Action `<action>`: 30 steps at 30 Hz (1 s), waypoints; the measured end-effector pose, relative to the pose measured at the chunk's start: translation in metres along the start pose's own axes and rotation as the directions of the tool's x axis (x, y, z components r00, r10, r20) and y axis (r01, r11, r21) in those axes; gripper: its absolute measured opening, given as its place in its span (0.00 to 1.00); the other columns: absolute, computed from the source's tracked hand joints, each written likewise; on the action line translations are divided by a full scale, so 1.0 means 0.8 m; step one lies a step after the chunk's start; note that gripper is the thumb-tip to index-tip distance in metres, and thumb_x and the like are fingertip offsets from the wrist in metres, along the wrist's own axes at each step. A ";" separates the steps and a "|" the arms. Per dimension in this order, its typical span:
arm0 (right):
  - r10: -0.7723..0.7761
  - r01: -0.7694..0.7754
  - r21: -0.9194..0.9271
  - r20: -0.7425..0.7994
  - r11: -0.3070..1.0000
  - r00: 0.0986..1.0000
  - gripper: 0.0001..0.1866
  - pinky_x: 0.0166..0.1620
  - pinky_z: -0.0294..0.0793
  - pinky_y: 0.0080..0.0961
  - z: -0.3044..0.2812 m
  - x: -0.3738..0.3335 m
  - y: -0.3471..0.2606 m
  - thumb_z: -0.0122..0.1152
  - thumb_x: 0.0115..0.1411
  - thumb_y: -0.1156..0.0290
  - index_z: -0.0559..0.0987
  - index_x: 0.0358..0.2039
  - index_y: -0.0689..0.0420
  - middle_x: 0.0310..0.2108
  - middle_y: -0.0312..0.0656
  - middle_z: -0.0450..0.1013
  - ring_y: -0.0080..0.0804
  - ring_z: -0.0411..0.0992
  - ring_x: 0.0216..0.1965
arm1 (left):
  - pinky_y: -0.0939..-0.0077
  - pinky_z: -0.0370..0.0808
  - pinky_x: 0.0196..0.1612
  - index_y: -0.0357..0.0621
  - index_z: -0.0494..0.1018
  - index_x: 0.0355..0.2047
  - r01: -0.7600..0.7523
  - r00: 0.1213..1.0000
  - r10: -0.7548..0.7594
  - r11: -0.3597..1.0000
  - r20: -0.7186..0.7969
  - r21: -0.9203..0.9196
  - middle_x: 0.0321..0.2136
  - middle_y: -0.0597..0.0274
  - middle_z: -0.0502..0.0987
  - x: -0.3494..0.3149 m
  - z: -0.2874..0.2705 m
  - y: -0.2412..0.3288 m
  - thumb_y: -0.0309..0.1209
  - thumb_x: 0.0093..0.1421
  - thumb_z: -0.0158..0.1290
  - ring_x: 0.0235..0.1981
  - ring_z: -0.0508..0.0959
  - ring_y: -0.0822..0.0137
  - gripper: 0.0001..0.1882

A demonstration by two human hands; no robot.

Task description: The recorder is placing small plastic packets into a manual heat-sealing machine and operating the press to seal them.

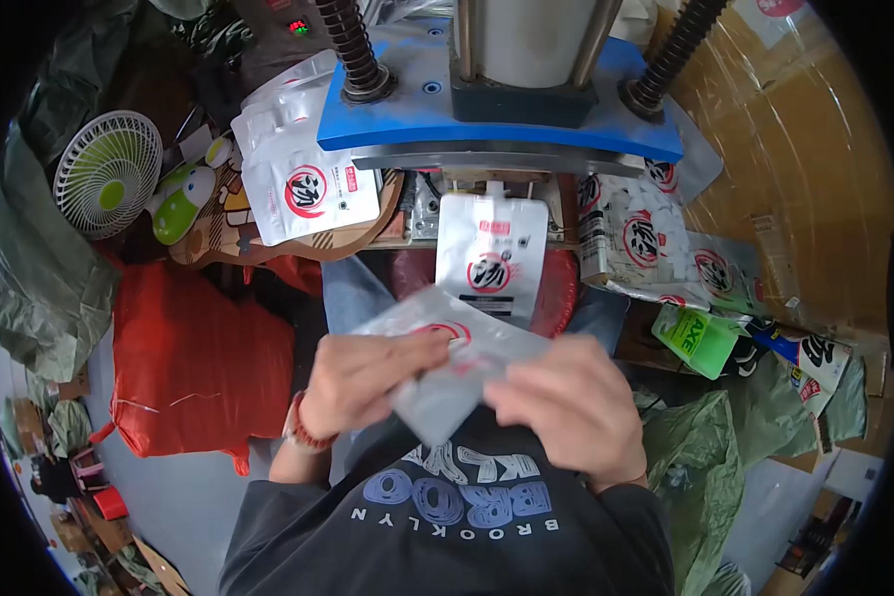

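Between my hands, in front of my chest, is a silver foil pouch (437, 397) with red print, held tilted. My left hand (358, 382) is closed on its left side, the fingers lying across the print. At the pouch's right side my right hand (578, 409) grips the edge, slightly smeared by motion. Just beyond, a second silver pouch (492, 243) with a white spout hangs upright at the front of a press (507, 124), its spout end under the blue plate. The held pouch overlaps its lower end.
Stacked silver pouches (313, 194) lie on a wooden board left of the press; more pouches (644, 238) pile up at its right. Around them are a white-green fan (109, 174), a full red bag (204, 363), a green plastic container (693, 338) and a large cardboard box (795, 129).
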State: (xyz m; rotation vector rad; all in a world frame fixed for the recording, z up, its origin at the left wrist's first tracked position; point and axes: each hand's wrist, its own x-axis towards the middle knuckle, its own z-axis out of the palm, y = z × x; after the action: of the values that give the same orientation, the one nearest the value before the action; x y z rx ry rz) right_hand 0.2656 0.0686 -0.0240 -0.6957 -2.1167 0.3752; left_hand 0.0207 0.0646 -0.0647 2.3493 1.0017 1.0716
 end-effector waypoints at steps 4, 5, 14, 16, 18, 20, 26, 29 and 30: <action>0.362 -0.363 -0.144 -0.036 0.920 0.931 0.29 0.56 0.65 0.38 0.011 -0.015 0.036 0.68 0.51 0.74 0.71 0.54 0.62 0.52 0.49 0.70 0.49 0.68 0.52 | 0.83 0.72 0.27 0.36 0.80 0.29 0.680 0.733 -0.639 0.675 0.232 -0.287 0.26 0.63 0.82 0.009 0.081 -0.047 0.32 0.62 0.57 0.25 0.77 0.82 0.11; 0.443 -0.436 -0.211 -0.018 0.875 0.896 0.30 0.58 0.64 0.37 0.010 -0.015 0.046 0.68 0.51 0.74 0.71 0.55 0.62 0.54 0.49 0.69 0.49 0.67 0.54 | 0.85 0.71 0.26 0.36 0.81 0.30 0.701 0.700 -0.668 0.578 0.252 -0.418 0.25 0.68 0.81 0.014 0.097 -0.057 0.33 0.63 0.57 0.24 0.75 0.84 0.12; 0.466 -0.520 -0.513 -0.243 0.683 0.851 0.22 0.55 0.68 0.35 -0.028 -0.010 0.171 0.56 0.56 0.80 0.72 0.52 0.61 0.53 0.48 0.70 0.48 0.70 0.52 | 0.81 0.77 0.30 0.32 0.78 0.37 0.568 0.565 -0.744 0.039 0.355 -0.822 0.31 0.57 0.82 0.078 0.111 -0.089 0.29 0.62 0.55 0.27 0.81 0.73 0.10; 0.442 -0.412 -0.646 -0.126 0.643 0.888 0.22 0.53 0.69 0.36 -0.011 -0.036 0.212 0.56 0.54 0.82 0.72 0.52 0.60 0.52 0.49 0.70 0.49 0.70 0.50 | 0.82 0.76 0.34 0.34 0.78 0.39 0.591 0.590 -0.736 0.114 0.332 -0.798 0.32 0.61 0.82 0.077 0.105 -0.096 0.31 0.61 0.57 0.30 0.80 0.76 0.11; 0.506 -0.506 -0.474 -0.140 0.720 0.851 0.24 0.52 0.70 0.39 -0.005 -0.077 0.232 0.54 0.51 0.84 0.72 0.52 0.59 0.49 0.50 0.70 0.52 0.70 0.48 | 0.77 0.75 0.43 0.34 0.73 0.47 0.670 0.638 -0.752 0.437 0.165 -0.600 0.43 0.57 0.78 0.059 0.085 -0.114 0.37 0.60 0.59 0.40 0.78 0.71 0.21; 0.592 -0.570 -0.472 -0.118 0.673 0.797 0.23 0.51 0.70 0.37 -0.002 -0.096 0.248 0.54 0.53 0.84 0.72 0.51 0.59 0.50 0.50 0.70 0.51 0.70 0.48 | 0.63 0.72 0.51 0.38 0.66 0.57 0.603 0.762 -0.584 0.797 -0.280 -0.022 0.54 0.51 0.71 0.043 0.054 -0.146 0.40 0.57 0.62 0.53 0.72 0.60 0.32; 0.657 -0.724 -0.122 -0.338 0.679 0.673 0.16 0.48 0.73 0.27 -0.028 -0.054 0.173 0.57 0.56 0.85 0.75 0.46 0.62 0.47 0.47 0.71 0.40 0.72 0.47 | 0.62 0.73 0.50 0.48 0.70 0.56 0.338 0.937 -0.312 0.706 -0.154 0.622 0.51 0.59 0.75 -0.037 -0.001 -0.176 0.34 0.50 0.64 0.55 0.72 0.59 0.31; 0.480 -0.551 -0.002 -0.490 0.834 0.728 0.16 0.48 0.73 0.26 -0.031 -0.030 0.091 0.61 0.54 0.86 0.76 0.44 0.65 0.46 0.44 0.71 0.37 0.72 0.45 | 0.81 0.76 0.32 0.46 0.81 0.40 0.592 0.787 -0.503 0.777 -0.356 0.212 0.31 0.60 0.83 -0.051 -0.001 -0.137 0.19 0.48 0.59 0.30 0.83 0.65 0.17; 0.273 -0.340 -0.047 -0.498 0.939 0.823 0.17 0.49 0.74 0.27 -0.028 -0.026 0.068 0.63 0.52 0.86 0.76 0.44 0.66 0.46 0.43 0.71 0.37 0.72 0.45 | 0.80 0.75 0.30 0.44 0.80 0.41 0.528 0.832 -0.426 0.805 -0.357 0.270 0.32 0.56 0.82 -0.049 -0.002 -0.120 0.14 0.46 0.55 0.27 0.81 0.65 0.21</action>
State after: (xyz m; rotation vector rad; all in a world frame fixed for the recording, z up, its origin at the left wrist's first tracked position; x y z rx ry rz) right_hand 0.3125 0.1002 -0.0510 -1.0954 -1.5579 0.1996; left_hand -0.0420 0.1012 -0.1388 2.0268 1.9287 1.0931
